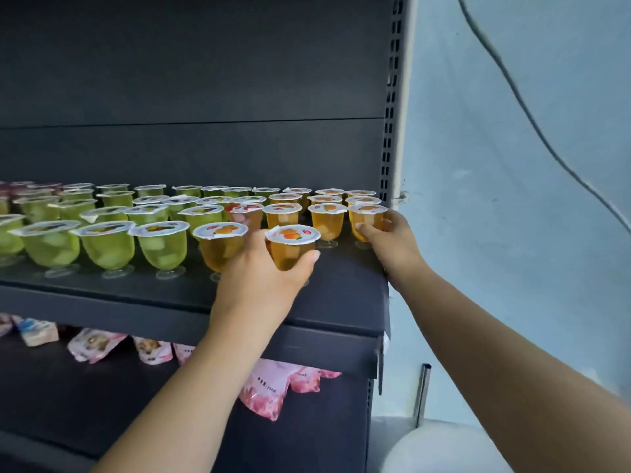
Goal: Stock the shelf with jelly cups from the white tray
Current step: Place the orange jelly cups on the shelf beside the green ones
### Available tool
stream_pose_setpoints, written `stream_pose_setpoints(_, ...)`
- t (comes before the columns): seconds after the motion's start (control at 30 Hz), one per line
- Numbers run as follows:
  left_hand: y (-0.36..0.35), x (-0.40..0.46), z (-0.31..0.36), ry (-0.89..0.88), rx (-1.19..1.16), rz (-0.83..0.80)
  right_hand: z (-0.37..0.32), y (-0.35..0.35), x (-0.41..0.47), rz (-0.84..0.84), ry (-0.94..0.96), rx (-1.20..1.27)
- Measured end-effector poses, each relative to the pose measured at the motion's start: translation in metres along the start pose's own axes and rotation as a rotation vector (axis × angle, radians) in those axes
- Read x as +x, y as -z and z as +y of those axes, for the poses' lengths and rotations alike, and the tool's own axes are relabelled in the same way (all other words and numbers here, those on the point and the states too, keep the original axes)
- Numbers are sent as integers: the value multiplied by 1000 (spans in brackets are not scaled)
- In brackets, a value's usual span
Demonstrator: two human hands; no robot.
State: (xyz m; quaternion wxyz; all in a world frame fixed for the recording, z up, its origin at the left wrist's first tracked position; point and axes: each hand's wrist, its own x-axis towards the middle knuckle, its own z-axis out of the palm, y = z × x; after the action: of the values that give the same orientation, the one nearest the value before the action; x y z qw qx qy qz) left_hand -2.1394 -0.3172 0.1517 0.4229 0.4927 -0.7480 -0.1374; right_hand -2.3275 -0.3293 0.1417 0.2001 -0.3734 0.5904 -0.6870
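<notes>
Jelly cups fill the dark shelf (341, 295) in rows running front to back, green ones on the left, orange ones on the right, with one reddish cup (246, 215) among them. Nearest of all, the left hand (263, 271) curls thumb and fingers round the body of an orange cup (292, 247), lid up, at the front edge just right of another orange cup (220, 245) — probably so it goes down upright on its little foot and extends the front row. That cup sits inside the grip, its lid clear above the fingers. Further right and a little deeper, the right hand (389, 238) closes its fingers on an orange cup at the end of the row (367, 220), likely seating it beside the shelf's upright. Farther rows stand untouched behind. No white tray is in view — pink packets (266, 390) lie on the shelf below.
</notes>
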Motion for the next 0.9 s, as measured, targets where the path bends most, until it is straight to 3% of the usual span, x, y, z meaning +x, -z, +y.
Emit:
stream_pose_setpoints(0.37,-2,5,-3,154,-70,44,-2,10,-34,32,57,-175)
stream_pose_setpoints(0.43,-2,8,-4,170,-48,66,-12,17,-57,-77,147,-259)
stream_pose_setpoints(0.53,-2,8,1,193,1,85,-29,25,-88,-443,151,-349)
stream_pose_setpoints(0.63,0,0,6,177,72,79,-38,36,-105,-738,192,-634)
stream_pose_setpoints(0.73,5,-12,8,174,148,62,-42,40,-111,-804,320,-826)
stream_pose_setpoints(0.9,27,-63,-2,76,167,72,-56,37,-115,-809,240,-934)
